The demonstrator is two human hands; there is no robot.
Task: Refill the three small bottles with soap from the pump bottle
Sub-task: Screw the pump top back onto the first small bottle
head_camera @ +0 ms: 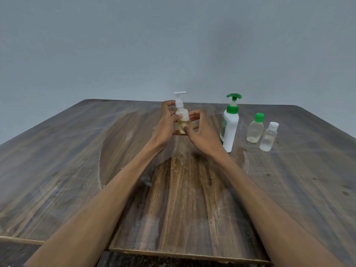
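Note:
Above the middle of the wooden table, a small clear bottle with a white pump top is held upright with yellowish liquid in its lower half. My left hand grips it from the left, fingers curled round its body and neck. My right hand holds it from the right, thumb against its lower part. To the right stands the white pump bottle with a green pump. Beside that stand a small clear bottle with a green cap and a small clear bottle with a white cap.
A plain grey wall rises behind the table. The table's front edge runs along the bottom of the view, with a chipped strip near my forearms.

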